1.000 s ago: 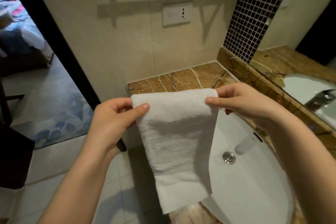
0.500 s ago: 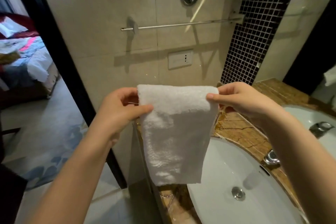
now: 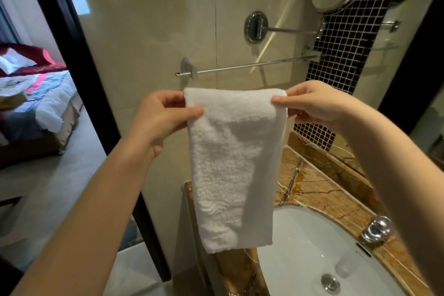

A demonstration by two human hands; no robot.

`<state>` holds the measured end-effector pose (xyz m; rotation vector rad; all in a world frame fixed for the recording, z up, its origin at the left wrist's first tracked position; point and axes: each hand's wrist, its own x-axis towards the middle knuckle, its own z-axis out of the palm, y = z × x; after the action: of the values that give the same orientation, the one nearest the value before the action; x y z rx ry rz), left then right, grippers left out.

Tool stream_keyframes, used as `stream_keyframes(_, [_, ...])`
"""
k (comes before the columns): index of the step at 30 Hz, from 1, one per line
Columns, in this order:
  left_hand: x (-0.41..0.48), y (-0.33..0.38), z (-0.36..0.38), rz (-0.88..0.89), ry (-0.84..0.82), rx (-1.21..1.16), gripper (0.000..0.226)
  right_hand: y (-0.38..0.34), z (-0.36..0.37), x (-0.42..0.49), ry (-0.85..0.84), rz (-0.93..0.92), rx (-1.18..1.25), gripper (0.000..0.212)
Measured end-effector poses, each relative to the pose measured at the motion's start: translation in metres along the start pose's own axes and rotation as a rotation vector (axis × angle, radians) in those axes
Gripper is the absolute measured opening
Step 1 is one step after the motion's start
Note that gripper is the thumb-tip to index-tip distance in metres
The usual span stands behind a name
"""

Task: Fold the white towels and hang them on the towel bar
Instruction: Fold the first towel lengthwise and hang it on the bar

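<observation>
towel (image 3: 230, 163) is hanging folded just below the bar (image 3: 252, 66), each top corner being pinched by the left hand (image 3: 161, 118) and right hand (image 3: 317, 106), likely keeping it flat for draping over.

White terry-cloth towel (image 3: 233, 166): folded into a long narrow strip, held up by its top folded edge, hanging straight down with the lower end free. Thin chrome towel bar (image 3: 249, 66): mounted level on the beige tiled wall, bare, just above and behind the towel's top edge.
</observation>
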<state>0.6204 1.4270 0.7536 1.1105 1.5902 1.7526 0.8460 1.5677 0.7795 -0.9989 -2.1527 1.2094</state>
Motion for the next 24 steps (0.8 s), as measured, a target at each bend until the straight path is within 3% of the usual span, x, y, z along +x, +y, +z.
stream_keyframes(7, [0.034,0.041,-0.018,0.095,-0.027,0.004,0.026,-0.04,-0.01,0.029,0.048,-0.054,0.02,0.025])
stream_keyframes(12, [0.057,0.06,-0.025,0.122,-0.032,-0.015,0.019,-0.058,-0.012,0.053,0.074,-0.07,0.042,0.04])
stream_keyframes(24, [0.109,0.099,-0.021,0.194,-0.027,-0.06,0.02,-0.098,-0.047,0.116,0.078,-0.129,0.056,0.02])
